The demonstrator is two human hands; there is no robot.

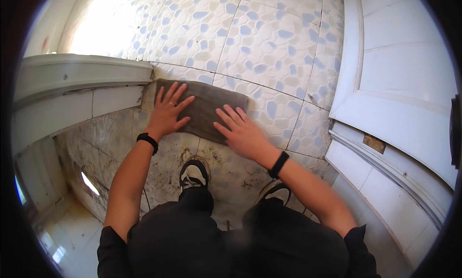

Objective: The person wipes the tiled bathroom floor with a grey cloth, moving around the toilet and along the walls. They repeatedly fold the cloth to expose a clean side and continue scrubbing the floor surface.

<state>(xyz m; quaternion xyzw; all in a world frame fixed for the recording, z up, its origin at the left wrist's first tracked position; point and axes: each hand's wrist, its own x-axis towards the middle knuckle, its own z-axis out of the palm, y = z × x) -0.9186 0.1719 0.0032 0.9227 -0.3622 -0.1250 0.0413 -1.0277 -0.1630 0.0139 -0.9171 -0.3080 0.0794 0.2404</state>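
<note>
A folded grey-brown cloth point(204, 106) lies flat on the tiled floor point(260, 39), stretching across the doorway in front of my feet. My left hand point(168, 110) rests on its left part, fingers spread, with a ring on one finger. Over the cloth's right end lies my right hand point(242, 131), palm down, fingers slightly apart. Neither hand grips the fabric; both press or rest on top. Each wrist wears a black band. Floor directly beneath the cloth is hidden.
White door frame sections stand at left point(86, 70) and right point(389, 159), with a white door point(404, 72) at right. A metal hinge plate point(374, 143) shows on the right frame. Dirt smears point(249, 184) mark the tiles around my shoes point(194, 173).
</note>
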